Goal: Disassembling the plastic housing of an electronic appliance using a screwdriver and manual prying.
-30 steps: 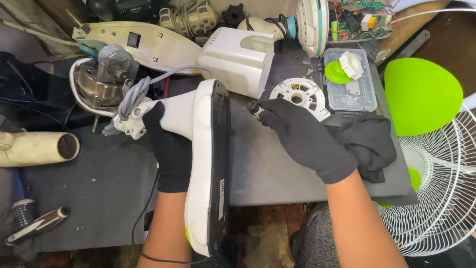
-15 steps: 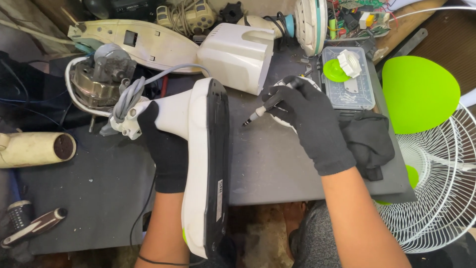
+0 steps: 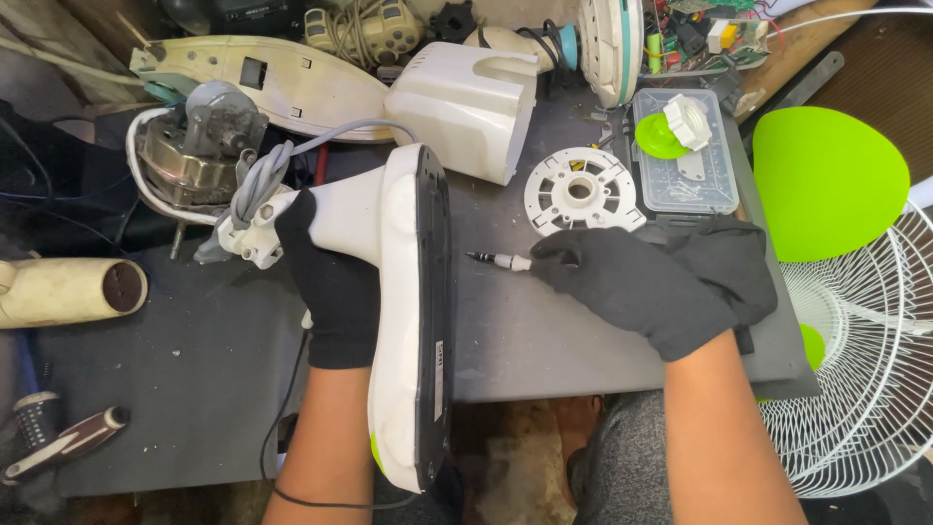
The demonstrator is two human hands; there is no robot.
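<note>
Right hand (image 3: 641, 292), now off the white slotted disc (image 3: 584, 191), pinches a screwdriver (image 3: 498, 260) aimed at the fan base (image 3: 413, 311), which the left hand (image 3: 326, 282) grips upright near the worktop (image 3: 544, 340) front edge.

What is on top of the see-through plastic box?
On the clear plastic box sit a round green disc and a white ridged plastic nut, which partly overlaps the disc. Through the lid, small parts show inside, too blurry to name. Whatever lies under the box is hidden.

Dark grey worktop (image 3: 175, 389) under even light; right of it, white wire fan guard (image 3: 865, 389); below its front edge, dirty brown floor (image 3: 515, 447).
</note>
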